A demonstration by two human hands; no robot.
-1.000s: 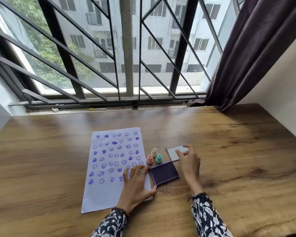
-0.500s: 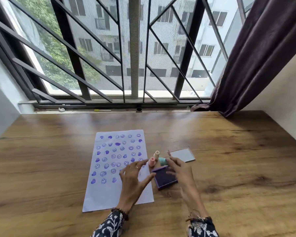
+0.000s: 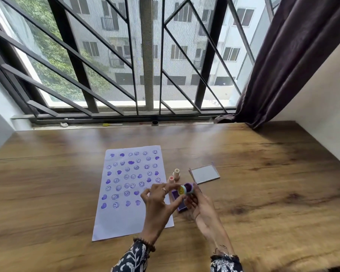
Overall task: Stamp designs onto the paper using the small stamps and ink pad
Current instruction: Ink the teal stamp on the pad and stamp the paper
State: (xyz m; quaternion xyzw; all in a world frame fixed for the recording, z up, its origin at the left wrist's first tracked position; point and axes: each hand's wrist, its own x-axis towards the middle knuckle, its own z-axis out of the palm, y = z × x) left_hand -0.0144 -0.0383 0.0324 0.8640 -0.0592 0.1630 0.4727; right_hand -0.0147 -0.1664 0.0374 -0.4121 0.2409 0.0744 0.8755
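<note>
Teal plastic stamp [image 3: 187, 189] pinched between left hand [image 3: 159, 206] and right hand [image 3: 199, 206], raised above purple ink pad [image 3: 177, 199]; white stamped paper [image 3: 126, 193] left of grip; pink stamp [image 3: 171, 179] and cream stamp [image 3: 176, 173] just beyond.

Ink pad [image 3: 177, 200] mostly hidden behind both hands; forearms cropped below.

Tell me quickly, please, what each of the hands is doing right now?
Left hand: fingertips pinching the yellow cap at the end of the teal stamp.
Right hand: closed on the teal stamp, holding it above the ink pad.
</note>
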